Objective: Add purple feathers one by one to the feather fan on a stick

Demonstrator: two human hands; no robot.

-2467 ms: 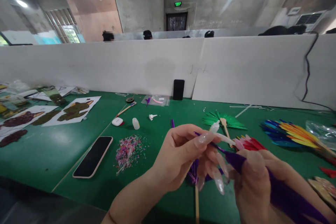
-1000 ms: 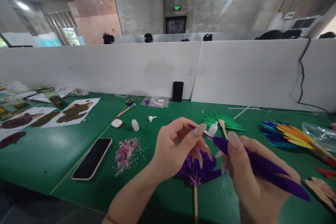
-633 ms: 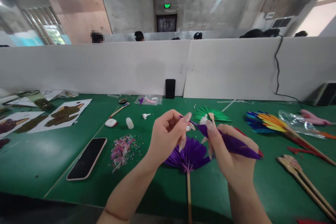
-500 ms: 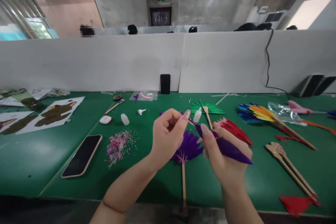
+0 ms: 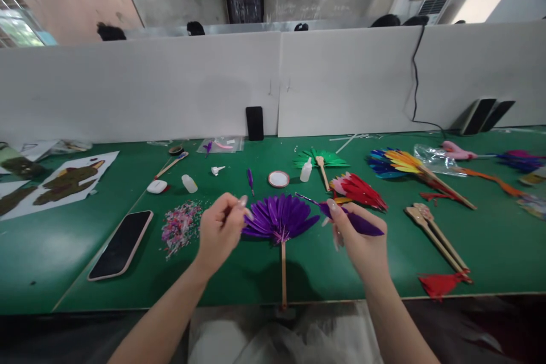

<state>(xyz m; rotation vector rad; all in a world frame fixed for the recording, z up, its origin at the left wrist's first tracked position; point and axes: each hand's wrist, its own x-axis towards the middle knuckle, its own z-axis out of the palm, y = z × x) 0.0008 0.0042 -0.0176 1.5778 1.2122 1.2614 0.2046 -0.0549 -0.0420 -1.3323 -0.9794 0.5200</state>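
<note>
My right hand (image 5: pixel 362 239) pinches a purple feather (image 5: pixel 362 223), its thin quill pointing left and its broad tip lying toward the palm. My left hand (image 5: pixel 219 233) hovers at the left edge of the purple feather fan (image 5: pixel 284 213), thumb and fingers pressed together; anything between them is too small to make out. Between my hands, the fan lies spread on the table, its wooden handle (image 5: pixel 284 276) pointing toward me. Beyond it are a loose purple feather (image 5: pixel 250 180), a round white dish with a reddish rim (image 5: pixel 278 178) and a small squeeze bottle (image 5: pixel 306 170).
A pile of colourful bits (image 5: pixel 181 227) and a phone (image 5: pixel 121 245) lie at left on the green table (image 5: pixel 239 284). Rightward are a green feather fan (image 5: pixel 336 158), red feathers (image 5: pixel 362 190), a multicoloured fan (image 5: pixel 401 165) and wooden handles (image 5: pixel 439 239). A white partition (image 5: pixel 170 91) stands behind.
My hands have parted: the left moved away to the left from the feather's quill, while the right still holds the feather. The purple fan and white dish now show between them. The view has shifted.
</note>
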